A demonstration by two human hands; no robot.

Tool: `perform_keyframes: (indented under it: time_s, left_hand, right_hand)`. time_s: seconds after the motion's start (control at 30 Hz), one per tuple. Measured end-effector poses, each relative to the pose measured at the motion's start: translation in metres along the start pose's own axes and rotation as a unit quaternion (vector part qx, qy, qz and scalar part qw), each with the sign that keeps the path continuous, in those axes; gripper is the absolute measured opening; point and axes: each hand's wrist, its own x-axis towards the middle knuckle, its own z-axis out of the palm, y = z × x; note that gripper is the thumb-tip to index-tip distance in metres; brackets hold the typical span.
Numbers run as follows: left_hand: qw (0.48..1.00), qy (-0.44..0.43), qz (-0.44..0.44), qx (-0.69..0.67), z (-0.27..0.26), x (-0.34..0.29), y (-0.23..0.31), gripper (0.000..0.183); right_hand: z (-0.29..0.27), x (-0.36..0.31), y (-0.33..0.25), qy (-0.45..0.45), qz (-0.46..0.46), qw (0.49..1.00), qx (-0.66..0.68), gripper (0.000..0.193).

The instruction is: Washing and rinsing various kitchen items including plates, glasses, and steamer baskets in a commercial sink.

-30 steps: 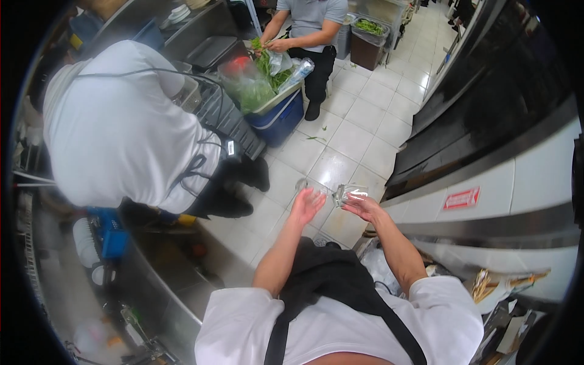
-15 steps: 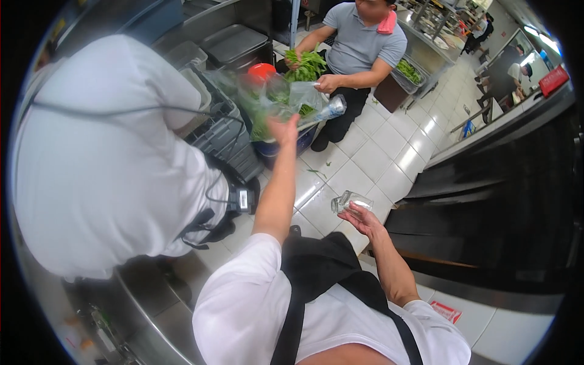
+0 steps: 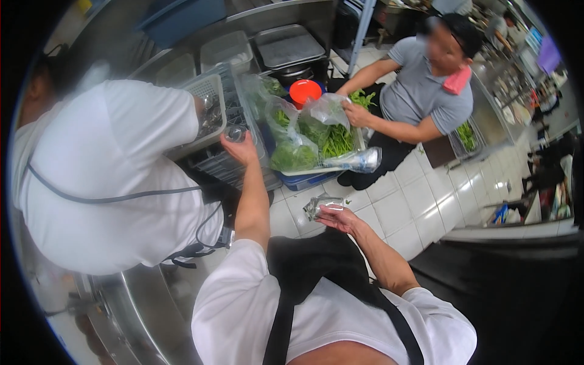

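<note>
Glass needs a firm, gentle grip: the left hand (image 3: pixel 242 149) curls round a clear round vessel (image 3: pixel 235 132), perhaps a cup, beside the off-white plastic basket (image 3: pixel 210 136), while the right hand (image 3: pixel 340 219) cups clear cylindrical glassware (image 3: pixel 320 207).

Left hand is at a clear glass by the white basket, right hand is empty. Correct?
Not quite: the right hand isn't empty; the head view shows it holding clear glassware. The left hand is at a clear glass by the white basket.
</note>
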Motion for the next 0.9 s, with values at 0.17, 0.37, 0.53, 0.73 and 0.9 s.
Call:
perform_keyframes:
  time_s: [0.17, 0.37, 0.53, 0.73, 0.9]
  left_hand:
    - [0.994, -0.009, -0.069, 0.090, 0.018, 0.006, 0.001, 0.087]
    - [0.984, -0.009, -0.039, 0.174, 0.037, -0.001, -0.009, 0.080]
    - [0.981, -0.002, -0.061, 0.185, 0.018, 0.002, -0.026, 0.071]
    - [0.853, -0.305, -0.376, -0.194, -0.047, -0.091, 0.055, 0.066]
    - [0.753, -0.412, -0.401, -0.320, -0.107, -0.110, 0.093, 0.068]
  right_hand:
    - [-0.015, 0.012, -0.067, -0.023, 0.065, 0.993, -0.096, 0.027]
    - [-0.035, 0.022, -0.120, -0.055, 0.082, 0.982, -0.161, 0.037]
    - [-0.033, 0.035, -0.134, -0.090, 0.106, 0.974, -0.178, 0.037]
    - [-0.003, 0.069, -0.172, -0.136, 0.103, 0.973, -0.156, 0.041]
    - [0.099, 0.096, -0.203, -0.272, 0.115, 0.926, -0.234, 0.034]
